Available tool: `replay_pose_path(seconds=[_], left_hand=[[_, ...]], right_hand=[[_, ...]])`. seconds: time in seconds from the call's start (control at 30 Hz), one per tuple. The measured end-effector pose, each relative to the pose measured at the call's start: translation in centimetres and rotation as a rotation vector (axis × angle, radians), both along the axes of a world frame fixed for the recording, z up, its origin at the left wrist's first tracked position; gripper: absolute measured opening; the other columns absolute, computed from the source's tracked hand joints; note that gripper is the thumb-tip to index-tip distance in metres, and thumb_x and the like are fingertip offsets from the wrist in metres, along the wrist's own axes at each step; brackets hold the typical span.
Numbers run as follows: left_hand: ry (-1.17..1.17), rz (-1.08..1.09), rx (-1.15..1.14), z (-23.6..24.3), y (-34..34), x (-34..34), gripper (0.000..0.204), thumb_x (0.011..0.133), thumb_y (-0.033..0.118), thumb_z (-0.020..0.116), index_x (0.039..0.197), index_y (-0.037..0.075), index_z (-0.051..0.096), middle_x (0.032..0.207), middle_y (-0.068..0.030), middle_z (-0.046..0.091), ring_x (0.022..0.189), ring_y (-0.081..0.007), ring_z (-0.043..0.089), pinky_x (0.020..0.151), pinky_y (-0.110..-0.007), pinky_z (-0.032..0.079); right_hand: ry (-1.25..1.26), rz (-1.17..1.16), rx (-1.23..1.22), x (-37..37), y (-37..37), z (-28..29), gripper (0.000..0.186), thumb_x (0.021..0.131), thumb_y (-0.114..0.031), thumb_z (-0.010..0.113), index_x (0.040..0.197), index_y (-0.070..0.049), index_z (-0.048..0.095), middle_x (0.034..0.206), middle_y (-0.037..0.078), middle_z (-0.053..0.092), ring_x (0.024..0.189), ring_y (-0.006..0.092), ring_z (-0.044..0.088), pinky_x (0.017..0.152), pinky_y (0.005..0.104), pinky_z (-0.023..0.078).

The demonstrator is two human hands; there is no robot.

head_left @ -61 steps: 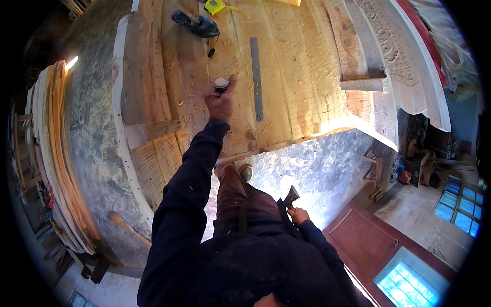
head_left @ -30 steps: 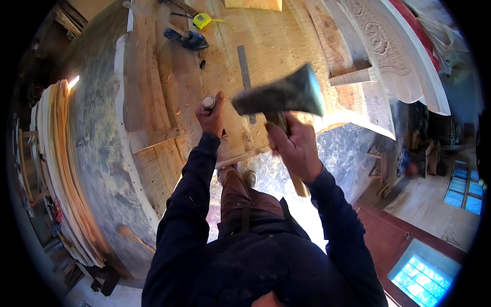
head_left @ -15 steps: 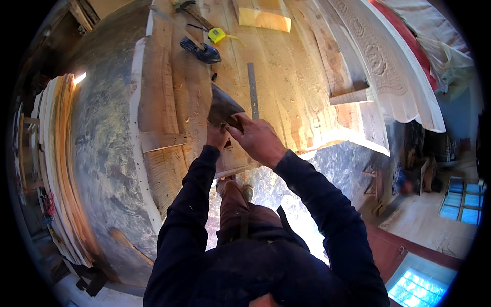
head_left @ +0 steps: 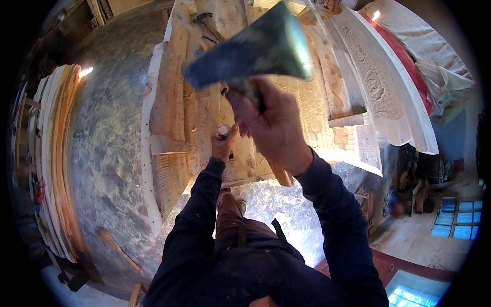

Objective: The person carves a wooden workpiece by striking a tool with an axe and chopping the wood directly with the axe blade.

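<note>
My right hand grips an axe by its wooden handle, raised close to the camera. Its broad metal head is smeared by motion and covers part of the wooden work surface. Lower and to the left, my left hand is closed round an upright tool, apparently a chisel. Only the pale round end of its handle shows; the blade is hidden below the fist. Beside that hand is a small dark hole in the wood.
A hammer lies at the far end of the work surface. At right leans a carved pale panel. Boards are stacked at far left, and a brush-like tool lies on the floor.
My right hand has lifted the axe up toward the camera, away from my left hand. My left hand now shows the round handle end standing up in its grip. The view has shifted slightly.
</note>
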State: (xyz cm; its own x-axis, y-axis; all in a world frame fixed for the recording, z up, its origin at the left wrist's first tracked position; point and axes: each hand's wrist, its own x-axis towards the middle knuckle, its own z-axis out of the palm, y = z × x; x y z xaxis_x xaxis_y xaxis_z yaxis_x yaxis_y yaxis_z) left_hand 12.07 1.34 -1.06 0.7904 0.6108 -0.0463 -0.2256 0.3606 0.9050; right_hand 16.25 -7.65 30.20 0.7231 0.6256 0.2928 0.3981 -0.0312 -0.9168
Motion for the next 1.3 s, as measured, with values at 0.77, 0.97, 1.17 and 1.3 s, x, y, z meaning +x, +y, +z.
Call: replay_pose_path(seconds=[0.77,0.97,1.17,1.3], left_hand=[[0.108,-0.083,0.113,-0.5,-0.1,-0.2,0.020,0.091,0.016,0.077,0.078,0.010,0.064,0.074,0.0093,0.057,0.068,-0.0027,0.049,0.059,-0.024,0.039],[-0.048,-0.066,0.074,0.6,-0.8,1.0,0.015,0.091,0.017,0.077,0.093,0.003,0.071,0.084,0.0057,0.067,0.079,-0.0048,0.057,0.069,-0.027,0.048],[0.207,-0.220,0.178,-1.1,1.2,-1.0,0.020,0.092,0.023,0.078,0.081,0.010,0.067,0.078,0.0089,0.059,0.074,-0.0016,0.052,0.063,-0.023,0.043],[0.170,-0.205,0.150,-0.9,0.7,-0.4,0.019,0.092,0.023,0.077,0.082,0.010,0.068,0.077,0.0082,0.060,0.073,-0.0025,0.053,0.064,-0.024,0.045]], right_hand=[[-0.081,-0.168,-0.027,0.2,0.4,-3.5,0.024,0.105,-0.025,0.056,0.097,-0.002,0.059,0.067,0.008,0.060,0.052,0.0127,0.055,0.047,0.0277,0.043],[-0.423,0.094,-0.644,2.5,-3.8,-12.8,0.025,0.095,-0.028,0.065,0.106,-0.005,0.066,0.080,0.022,0.067,0.073,0.0430,0.065,0.066,0.0493,0.051],[0.270,-0.076,-0.089,1.3,0.2,4.0,0.030,0.104,-0.031,0.053,0.094,-0.003,0.059,0.063,0.003,0.057,0.046,0.0080,0.050,0.042,0.0240,0.039],[-0.108,-0.154,0.179,1.8,0.5,0.4,0.037,0.108,-0.035,0.046,0.087,-0.006,0.055,0.061,0.002,0.055,0.046,0.0098,0.051,0.042,0.0243,0.037]])
